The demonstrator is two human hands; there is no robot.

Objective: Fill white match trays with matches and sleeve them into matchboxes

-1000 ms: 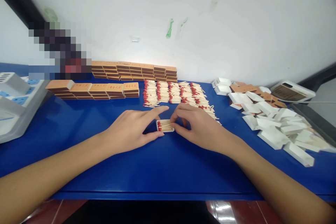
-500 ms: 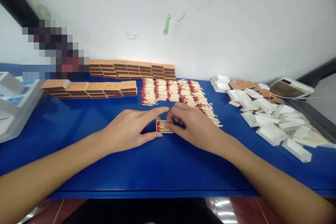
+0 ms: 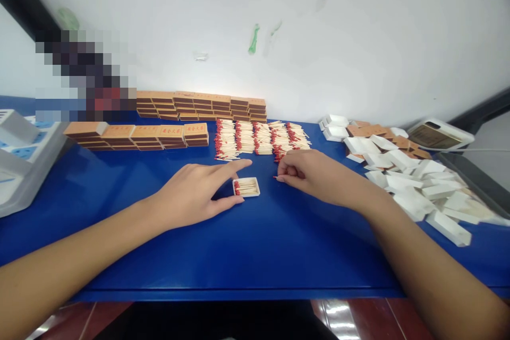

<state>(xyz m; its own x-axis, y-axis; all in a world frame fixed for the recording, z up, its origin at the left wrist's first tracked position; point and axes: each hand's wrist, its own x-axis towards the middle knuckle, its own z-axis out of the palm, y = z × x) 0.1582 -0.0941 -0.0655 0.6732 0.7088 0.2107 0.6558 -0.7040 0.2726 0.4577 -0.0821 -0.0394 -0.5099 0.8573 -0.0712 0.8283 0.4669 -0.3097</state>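
A small white matchbox tray lies on the blue table, with red-headed matches inside it. My left hand steadies its left end: the thumb rests at the near edge, a fingertip at the far side, and the index finger stretches above. To the right of the tray, my right hand is closed in a pinch on a match, whose red head sticks out to the left. Just behind that hand lie rows of loose matches, partly covered by it.
Closed matchboxes stand stacked at the left, with another stacked row along the wall. On the right are heaped white trays, several orange box sleeves and a phone. A white plastic object stands far left.
My right hand has drawn back from the tray to the right and now pinches a match beside the loose matches. The tray has shifted slightly left and away; my left hand stays around it.
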